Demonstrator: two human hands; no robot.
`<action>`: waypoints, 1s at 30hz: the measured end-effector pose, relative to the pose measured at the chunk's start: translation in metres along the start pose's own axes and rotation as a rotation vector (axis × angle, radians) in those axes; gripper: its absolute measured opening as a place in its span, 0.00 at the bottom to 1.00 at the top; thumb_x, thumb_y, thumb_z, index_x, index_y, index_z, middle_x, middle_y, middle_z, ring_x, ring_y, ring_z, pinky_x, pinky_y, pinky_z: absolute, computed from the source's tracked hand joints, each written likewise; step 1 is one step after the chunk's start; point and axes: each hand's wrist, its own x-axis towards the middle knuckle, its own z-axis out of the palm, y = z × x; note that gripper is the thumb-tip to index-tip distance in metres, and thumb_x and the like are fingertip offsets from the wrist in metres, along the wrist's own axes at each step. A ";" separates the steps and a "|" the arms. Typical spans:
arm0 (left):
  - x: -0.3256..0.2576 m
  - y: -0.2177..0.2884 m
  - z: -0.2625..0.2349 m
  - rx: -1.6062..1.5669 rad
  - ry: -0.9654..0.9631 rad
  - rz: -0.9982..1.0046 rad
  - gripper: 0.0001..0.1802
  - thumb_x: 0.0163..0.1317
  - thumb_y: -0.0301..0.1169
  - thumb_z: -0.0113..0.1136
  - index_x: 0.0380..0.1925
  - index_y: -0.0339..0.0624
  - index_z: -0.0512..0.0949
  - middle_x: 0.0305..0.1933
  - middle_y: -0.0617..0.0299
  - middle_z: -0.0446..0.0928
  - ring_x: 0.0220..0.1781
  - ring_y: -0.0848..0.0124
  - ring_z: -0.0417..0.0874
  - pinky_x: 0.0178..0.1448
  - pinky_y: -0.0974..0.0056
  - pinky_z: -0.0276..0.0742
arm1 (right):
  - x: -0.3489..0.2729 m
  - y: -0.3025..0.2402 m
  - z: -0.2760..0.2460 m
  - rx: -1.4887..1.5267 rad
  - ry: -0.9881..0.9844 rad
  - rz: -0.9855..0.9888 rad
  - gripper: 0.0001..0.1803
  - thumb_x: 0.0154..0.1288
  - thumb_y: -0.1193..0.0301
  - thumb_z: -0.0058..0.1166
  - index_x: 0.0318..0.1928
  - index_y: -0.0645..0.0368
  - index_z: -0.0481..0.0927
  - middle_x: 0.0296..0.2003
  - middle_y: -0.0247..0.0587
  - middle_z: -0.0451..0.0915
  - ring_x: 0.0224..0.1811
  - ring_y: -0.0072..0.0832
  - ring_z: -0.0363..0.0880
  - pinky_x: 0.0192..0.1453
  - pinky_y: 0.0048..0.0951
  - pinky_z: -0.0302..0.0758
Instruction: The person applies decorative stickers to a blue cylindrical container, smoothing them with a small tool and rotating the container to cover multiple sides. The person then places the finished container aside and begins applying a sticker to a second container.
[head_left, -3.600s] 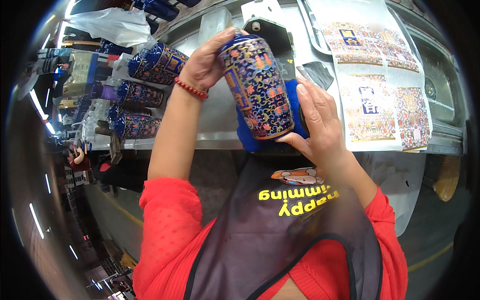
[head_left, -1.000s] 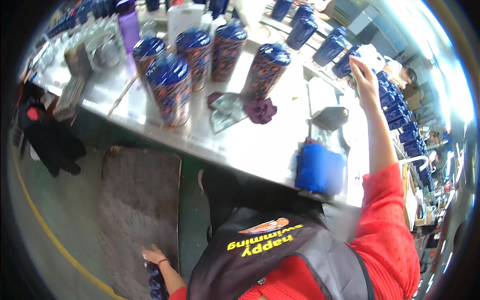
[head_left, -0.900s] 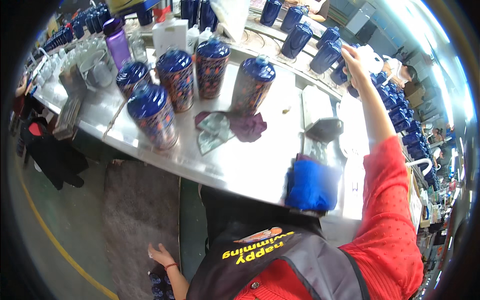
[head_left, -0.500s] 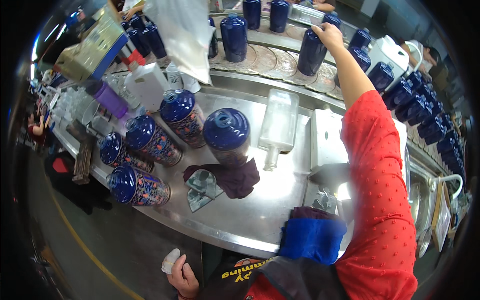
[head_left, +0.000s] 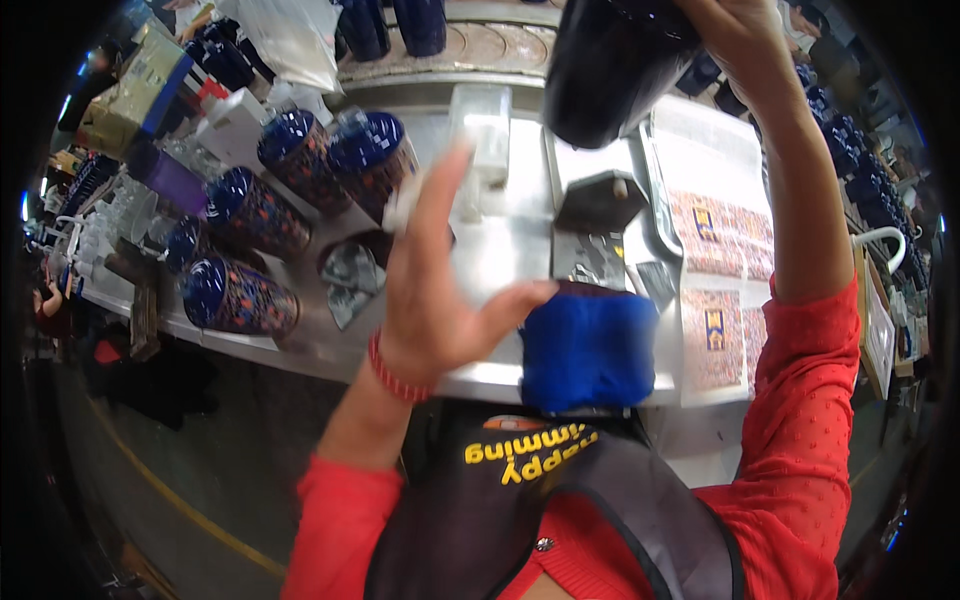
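Bottle (head_left: pixel 615 75): dark blue, glossy, tilted, apparently held in the air over the far side of the worktop (head_left: pixel 515 250); its top runs out of sight. I judge the wall stiff and breakable, glass or ceramic by its shine, smooth enough to slip from damp fingers. Weight unknown; probably moderate for one hand. Best hold, in my estimate: one hand about the neck end, the other palm wrapped round the lower body, no hard knocks at the base.

Right hand (head_left: pixel 738 35): closed on the bottle near its upper end; exact finger placement is cut off.

Left hand (head_left: pixel 430 285): fingers raised, thumb spread wide, nothing visible in its grip. A whitish blur by one finger is too smeared to name. Thumb points toward the blue cloth (head_left: pixel 590 350); whether they touch, I cannot tell. Patterned bottles (head_left: pixel 258 215) stand farther left
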 end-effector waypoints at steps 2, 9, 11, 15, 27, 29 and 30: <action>0.031 0.006 0.021 -0.076 0.016 0.008 0.58 0.57 0.46 0.79 0.76 0.28 0.52 0.70 0.42 0.69 0.69 0.53 0.75 0.71 0.56 0.72 | -0.023 -0.022 0.003 0.430 -0.169 0.274 0.15 0.76 0.57 0.60 0.43 0.57 0.81 0.35 0.25 0.78 0.37 0.15 0.75 0.41 0.21 0.72; 0.013 0.039 0.071 -1.404 -0.155 -0.940 0.30 0.70 0.48 0.63 0.61 0.35 0.73 0.49 0.55 0.84 0.44 0.70 0.89 0.46 0.66 0.89 | -0.146 -0.009 0.039 0.503 -0.236 0.628 0.32 0.82 0.47 0.42 0.59 0.64 0.81 0.50 0.45 0.84 0.54 0.24 0.80 0.62 0.26 0.75; 0.002 0.035 0.087 -1.690 -0.113 -1.104 0.25 0.75 0.44 0.57 0.60 0.35 0.74 0.47 0.51 0.86 0.44 0.67 0.91 0.47 0.61 0.91 | -0.186 -0.005 0.047 0.518 -0.153 0.665 0.33 0.79 0.42 0.44 0.57 0.62 0.80 0.40 0.40 0.81 0.41 0.25 0.78 0.42 0.29 0.77; -0.009 0.033 0.111 -1.686 -0.119 -1.160 0.27 0.76 0.47 0.54 0.59 0.33 0.74 0.48 0.43 0.85 0.45 0.59 0.91 0.47 0.55 0.92 | -0.232 0.004 0.044 0.540 -0.208 0.851 0.36 0.80 0.41 0.43 0.64 0.62 0.77 0.45 0.43 0.82 0.44 0.27 0.79 0.43 0.30 0.78; 0.006 0.077 0.125 -0.918 -0.445 -0.783 0.53 0.54 0.41 0.80 0.74 0.33 0.60 0.65 0.51 0.75 0.66 0.65 0.77 0.71 0.60 0.73 | -0.240 0.007 -0.031 1.073 -0.114 0.963 0.26 0.76 0.54 0.59 0.62 0.63 0.79 0.45 0.37 0.83 0.46 0.20 0.80 0.43 0.21 0.77; 0.016 0.088 0.136 -0.609 -0.522 -0.605 0.61 0.47 0.46 0.83 0.74 0.31 0.59 0.68 0.47 0.73 0.69 0.60 0.76 0.73 0.59 0.70 | -0.249 0.007 -0.056 0.998 -0.038 1.096 0.31 0.71 0.53 0.66 0.63 0.62 0.78 0.48 0.38 0.84 0.50 0.20 0.81 0.48 0.20 0.78; 0.022 0.094 0.145 -0.616 -0.528 -0.561 0.61 0.46 0.47 0.83 0.74 0.31 0.60 0.67 0.45 0.75 0.67 0.60 0.78 0.72 0.59 0.72 | -0.255 0.008 -0.074 0.915 -0.076 1.060 0.33 0.68 0.52 0.69 0.63 0.62 0.78 0.46 0.36 0.84 0.47 0.19 0.80 0.47 0.20 0.77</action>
